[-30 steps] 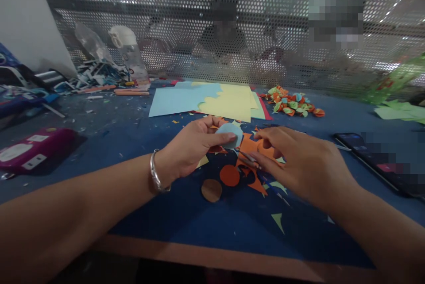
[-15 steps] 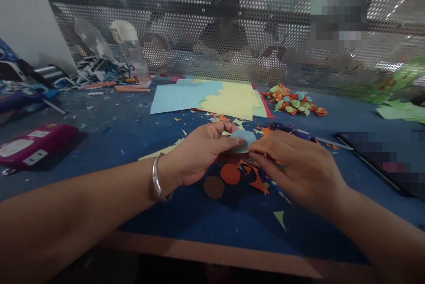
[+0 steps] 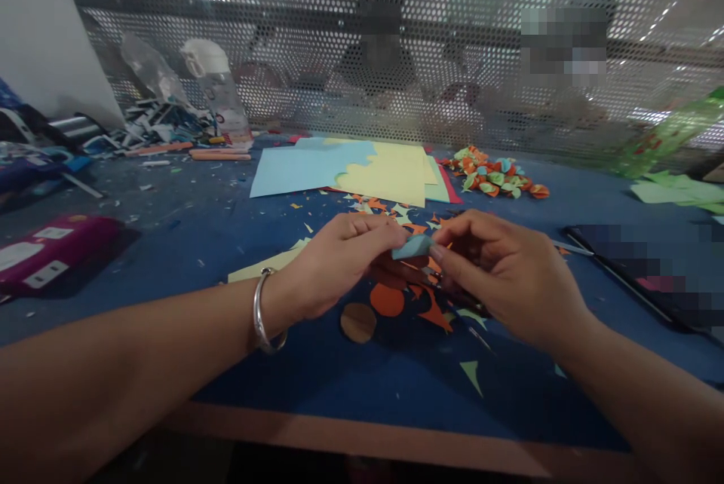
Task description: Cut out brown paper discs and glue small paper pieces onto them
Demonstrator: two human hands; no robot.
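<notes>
A small light-blue paper piece [image 3: 412, 246], curved over on itself, is pinched between my two hands above the table. My left hand [image 3: 351, 258], with a silver bangle at the wrist, grips its left end. On the right end, the thumb and fingertips of my right hand [image 3: 498, 273] are closed. Below lie an orange paper circle [image 3: 388, 300] and a brown disc [image 3: 358, 323]. Orange and pale green paper scraps [image 3: 434, 313] are scattered under and beyond my hands. A thin pointed tool, partly hidden, lies beneath my right hand.
Blue and yellow paper sheets [image 3: 317, 167] lie behind my hands. Right of them is a pile of folded paper pieces [image 3: 498, 175]. A dark tablet-like device [image 3: 639, 280] lies at right, a magenta case [image 3: 56, 254] at left. A bottle [image 3: 218, 92] stands near the perforated metal screen [image 3: 317, 39].
The blue paper has gone from a flat round to a curved, folded shape between my fingers. My right hand has turned slightly, and the view has shifted a little.
</notes>
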